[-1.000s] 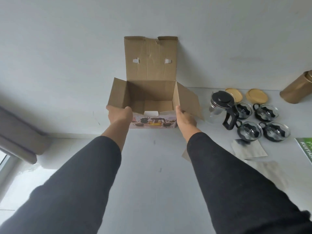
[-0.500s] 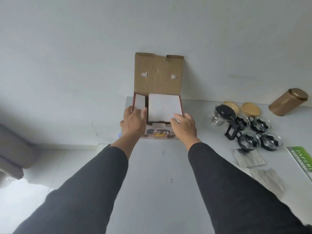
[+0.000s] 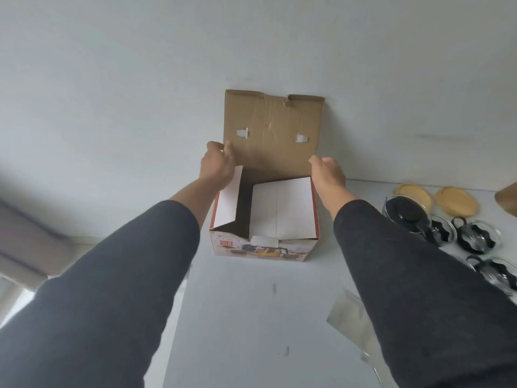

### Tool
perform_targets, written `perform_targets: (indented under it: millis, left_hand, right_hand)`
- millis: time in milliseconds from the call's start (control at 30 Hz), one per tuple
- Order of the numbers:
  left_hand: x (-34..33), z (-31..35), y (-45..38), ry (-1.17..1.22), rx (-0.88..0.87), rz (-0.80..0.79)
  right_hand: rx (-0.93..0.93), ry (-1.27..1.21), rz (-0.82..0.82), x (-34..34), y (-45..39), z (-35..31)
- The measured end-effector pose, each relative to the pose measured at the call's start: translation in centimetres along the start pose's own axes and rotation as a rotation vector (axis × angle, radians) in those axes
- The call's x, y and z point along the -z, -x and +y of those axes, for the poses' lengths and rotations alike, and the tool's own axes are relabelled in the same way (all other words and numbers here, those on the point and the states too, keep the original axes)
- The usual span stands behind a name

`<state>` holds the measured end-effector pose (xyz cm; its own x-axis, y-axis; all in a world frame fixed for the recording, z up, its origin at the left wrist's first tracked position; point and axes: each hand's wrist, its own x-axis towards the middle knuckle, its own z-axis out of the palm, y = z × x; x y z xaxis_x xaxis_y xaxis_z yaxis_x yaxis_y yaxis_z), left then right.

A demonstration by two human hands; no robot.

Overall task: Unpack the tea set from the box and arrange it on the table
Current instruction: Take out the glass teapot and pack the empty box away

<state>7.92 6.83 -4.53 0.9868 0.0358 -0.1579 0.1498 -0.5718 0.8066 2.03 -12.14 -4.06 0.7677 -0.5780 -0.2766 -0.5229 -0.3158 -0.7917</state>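
Both hands have left the side flaps since half a second ago and are now reaching up at the lid's lower corners. Left hand [image 3: 217, 165] is pinching the left edge of the upright brown lid flap [image 3: 272, 130], thumb and fingers curling round the cardboard. Right hand [image 3: 328, 170] is hovering at the lid's lower right corner, fingers loosely extended; cannot tell whether it is touching the flap. Tea set box [image 3: 260, 249] is sitting on the white bench [image 3: 251, 317] directly below and between both hands, its white side flaps [image 3: 279, 210] folding inward, the left one only partway. Right of the right hand, the unpacked glass teapot [image 3: 405, 212] with black lid is standing beside glass cups [image 3: 475, 238] in black holders, with two wooden coasters [image 3: 456, 201] just behind them. Silvery packet [image 3: 349, 317] is lying below the right forearm.
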Motion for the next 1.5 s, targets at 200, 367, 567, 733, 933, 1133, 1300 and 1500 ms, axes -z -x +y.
perform_targets:
  millis: [200,367,567,733,933,1133,1300,1500]
  left_hand:
    - [0.3,2.1,-1.9,0.329,0.065,0.085]
    - [1.1,2.6,-1.8,0.409,0.017,0.167]
    - [2.3,2.0,1.4,0.364,-0.009,0.146]
    - [2.8,0.2,5.6,0.309,-0.047,0.164]
    - [3.1,-4.8,9.1,0.371,-0.156,0.051]
    - [3.2,-8.0,11.2,0.158,-0.229,-0.051]
    - [2.9,-9.1,11.8,-0.005,-0.385,-0.029]
    - [2.7,-9.3,12.0,-0.084,-0.362,-0.008]
  right_hand:
    - [-0.017,-0.308,0.001,-0.7,-2.4,-2.0]
    - [-0.038,-0.492,0.052,0.1,-1.7,-3.4]
    - [0.000,-0.533,0.131,1.1,1.4,-2.7]
    - [-0.012,-0.483,0.201,1.1,5.9,-0.5]
    - [-0.070,-0.508,0.186,0.9,10.3,3.1]
    - [0.006,-0.295,0.209,0.7,12.1,5.0]
    - [0.066,-0.011,0.163,0.4,13.3,5.5]
    - [0.058,0.131,0.234,-0.3,13.1,5.5]
